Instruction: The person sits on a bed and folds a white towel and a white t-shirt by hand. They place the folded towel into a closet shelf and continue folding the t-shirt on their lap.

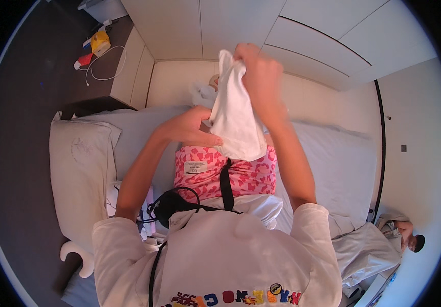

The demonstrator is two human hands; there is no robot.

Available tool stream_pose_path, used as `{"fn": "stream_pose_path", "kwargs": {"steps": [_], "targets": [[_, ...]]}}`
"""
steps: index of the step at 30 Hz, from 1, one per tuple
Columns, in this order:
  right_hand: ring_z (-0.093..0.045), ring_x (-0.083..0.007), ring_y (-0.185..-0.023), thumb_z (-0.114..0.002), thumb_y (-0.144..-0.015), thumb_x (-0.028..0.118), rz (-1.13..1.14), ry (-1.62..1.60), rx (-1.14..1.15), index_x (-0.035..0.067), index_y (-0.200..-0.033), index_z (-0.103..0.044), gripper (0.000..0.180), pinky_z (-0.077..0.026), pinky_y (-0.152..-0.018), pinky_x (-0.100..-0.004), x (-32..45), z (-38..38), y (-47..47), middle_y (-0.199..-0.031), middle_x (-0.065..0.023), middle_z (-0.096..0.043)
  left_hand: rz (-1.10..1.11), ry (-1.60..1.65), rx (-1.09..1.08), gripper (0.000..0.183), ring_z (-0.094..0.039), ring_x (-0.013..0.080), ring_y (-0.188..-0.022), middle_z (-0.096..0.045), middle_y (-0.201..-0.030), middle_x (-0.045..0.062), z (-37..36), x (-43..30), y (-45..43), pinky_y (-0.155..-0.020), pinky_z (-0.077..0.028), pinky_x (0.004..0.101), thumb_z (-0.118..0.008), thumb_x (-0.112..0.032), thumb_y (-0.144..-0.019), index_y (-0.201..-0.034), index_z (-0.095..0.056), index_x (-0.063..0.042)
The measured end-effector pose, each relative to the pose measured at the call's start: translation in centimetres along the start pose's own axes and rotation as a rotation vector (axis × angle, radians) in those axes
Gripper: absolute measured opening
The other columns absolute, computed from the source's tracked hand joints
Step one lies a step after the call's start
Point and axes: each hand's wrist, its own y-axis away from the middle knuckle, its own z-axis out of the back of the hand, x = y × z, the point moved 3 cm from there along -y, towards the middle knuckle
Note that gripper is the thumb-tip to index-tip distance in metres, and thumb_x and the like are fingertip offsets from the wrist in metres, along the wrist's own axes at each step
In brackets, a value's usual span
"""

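Note:
A folded white cloth [237, 115], perhaps a garment, hangs above my lap, with its lower end over my pink patterned shorts [226, 180]. My right hand [260, 73] grips its upper right edge and is slightly blurred. At the lower left edge, my left hand [191, 124] has its thumb over the front of the cloth, and some fingers are hidden behind it. Beyond the left hand lies a pale, translucent crumpled thing [203, 94], partly covered by the cloth.
I sit on a bed with grey bedding [331, 165]. A pillow [78, 180] lies left, and a black pouch [166, 207] at my waist. A cabinet [120, 73] holds a white cable [105, 78] and a yellow packet [100, 42]. Another person [406, 234] is at far right.

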Motion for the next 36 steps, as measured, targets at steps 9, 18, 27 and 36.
{"fn": "stream_pose_path", "kwargs": {"steps": [9,18,27,36], "targets": [[-0.061,-0.0114,-0.103,-0.073,-0.085,0.016,-0.435,-1.145,0.826,-0.002,-0.130,-0.059,0.051,-0.048,-0.090,-0.0259,-0.4,3.7,-1.3,-0.114,-0.0031,-0.068,-0.094,-0.600,-1.306,0.018,-0.058,0.0209,-0.068,-0.062,-0.075,0.006,23.7,-0.3,-8.2,-0.066,-0.048,0.0344,-0.073,-0.015,-0.074,-0.082,-0.057,-0.012],[-0.066,-0.0218,-0.094,-0.073,-0.076,0.012,-0.370,-0.471,0.293,-0.003,-0.110,-0.063,0.038,-0.049,-0.088,-0.0328,-4.3,0.7,-5.5,-0.102,-0.0131,-0.071,0.124,-0.932,-1.026,0.038,-0.060,0.0365,-0.079,-0.063,-0.084,0.020,24.0,-2.5,-9.9,-0.072,-0.049,0.0456,-0.071,-0.030,-0.081,-0.104,-0.049,-0.009],[-0.071,-0.0364,-0.089,-0.070,-0.070,0.019,-0.513,0.289,0.074,0.005,-0.094,-0.072,0.028,-0.057,-0.076,-0.0417,-11.0,-0.8,-13.8,-0.095,-0.0206,-0.073,-0.084,0.534,-0.712,0.039,-0.064,0.0210,-0.105,-0.067,-0.115,0.008,20.8,-6.6,-11.1,-0.086,-0.054,0.0381,-0.061,-0.011,-0.088,-0.127,-0.060,-0.011],[-0.070,-0.0366,-0.085,-0.065,-0.070,0.017,-0.342,0.156,0.101,0.003,-0.085,-0.067,0.021,-0.055,-0.076,-0.0432,-11.5,1.7,-18.5,-0.088,-0.0169,-0.072,-0.494,-0.652,-1.417,0.044,-0.063,0.0174,-0.082,-0.066,-0.104,0.011,21.7,-16.3,-12.6,-0.052,-0.046,0.0265,-0.066,0.000,-0.081,-0.123,-0.056,-0.006]]}}
